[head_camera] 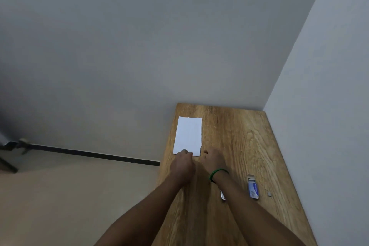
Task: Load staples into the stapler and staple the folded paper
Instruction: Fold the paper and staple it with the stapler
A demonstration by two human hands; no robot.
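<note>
We see a white folded sheet of paper lying flat on the light brown wood-grain counter, close to its left edge and toward its far end. Our left hand sits at the paper's near edge with the fingers bent down, and one fingertip shows on the white surface. We cannot tell whether it pinches the sheet or only presses on it. Our right hand rests just beside the paper's near right corner with the fingers curled under. We cannot tell whether it has hold of anything. A green band circles that wrist.

Nearer to us than the paper and to its right lies a small blue-and-white cardboard staple box with its end flap open. A tiny grey metal piece lies just past the box, farther still from the paper. Between the box and the paper, a silver metal stapler with a red mark peeks out from under our right forearm, mostly hidden. Beyond the paper rises a plain grey wall, and to the paper's left, below the counter edge, is a beige floor with a dark skirting strip.
</note>
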